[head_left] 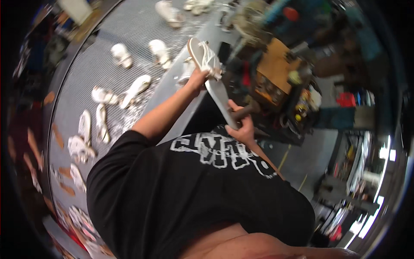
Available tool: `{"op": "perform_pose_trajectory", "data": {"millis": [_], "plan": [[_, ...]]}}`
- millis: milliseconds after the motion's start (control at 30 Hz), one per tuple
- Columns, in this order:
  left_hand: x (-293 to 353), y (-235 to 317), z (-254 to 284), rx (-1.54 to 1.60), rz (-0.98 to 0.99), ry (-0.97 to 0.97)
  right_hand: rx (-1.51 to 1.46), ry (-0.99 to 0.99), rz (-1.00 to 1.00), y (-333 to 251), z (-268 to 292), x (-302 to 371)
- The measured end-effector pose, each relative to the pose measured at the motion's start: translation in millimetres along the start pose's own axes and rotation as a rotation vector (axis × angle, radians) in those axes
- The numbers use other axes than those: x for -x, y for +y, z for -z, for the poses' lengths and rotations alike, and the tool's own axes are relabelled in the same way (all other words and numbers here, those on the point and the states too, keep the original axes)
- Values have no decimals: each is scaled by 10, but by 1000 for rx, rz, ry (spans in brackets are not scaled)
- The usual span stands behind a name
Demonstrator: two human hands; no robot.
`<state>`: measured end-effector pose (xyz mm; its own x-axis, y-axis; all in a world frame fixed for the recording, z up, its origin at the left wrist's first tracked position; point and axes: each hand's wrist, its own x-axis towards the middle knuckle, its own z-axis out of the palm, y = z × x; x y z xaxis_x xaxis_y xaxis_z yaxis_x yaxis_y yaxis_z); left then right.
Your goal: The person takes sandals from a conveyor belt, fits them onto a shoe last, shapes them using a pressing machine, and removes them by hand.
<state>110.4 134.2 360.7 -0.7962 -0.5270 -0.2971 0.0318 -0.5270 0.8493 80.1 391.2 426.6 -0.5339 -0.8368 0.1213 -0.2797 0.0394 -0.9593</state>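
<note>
My left hand (198, 80) is closed around a white strappy sandal (204, 55), held up over the edge of the grey table. Its tan sole edge shows on the left, with thin straps across the top. From just below that hand a long, pale, sole-shaped piece (219, 96) slants down to the right. My right hand (244, 127) grips its lower end, thumb and fingers on either side. Blur hides whether this piece touches the sandal. A brown rounded bar (246, 111) lies across or just behind my right fingers.
White sandals (101, 123) are scattered over a ribbed grey belt (142, 26) to the left. Another white shoe (186, 71) sits on the grey ledge (161, 97) behind my left hand. Beyond my right hand are a brown box (274, 64) and blurred machinery.
</note>
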Motion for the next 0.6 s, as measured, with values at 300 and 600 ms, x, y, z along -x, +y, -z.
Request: {"op": "perform_pose_trajectory", "data": {"millis": [300,600], "plan": [[326,-750,-1193,-393,167,-618,191,583,-49,710,443,116],[749,-325,-496,-617,93,-400,662,575,-396,1732,1636,-1070]]}}
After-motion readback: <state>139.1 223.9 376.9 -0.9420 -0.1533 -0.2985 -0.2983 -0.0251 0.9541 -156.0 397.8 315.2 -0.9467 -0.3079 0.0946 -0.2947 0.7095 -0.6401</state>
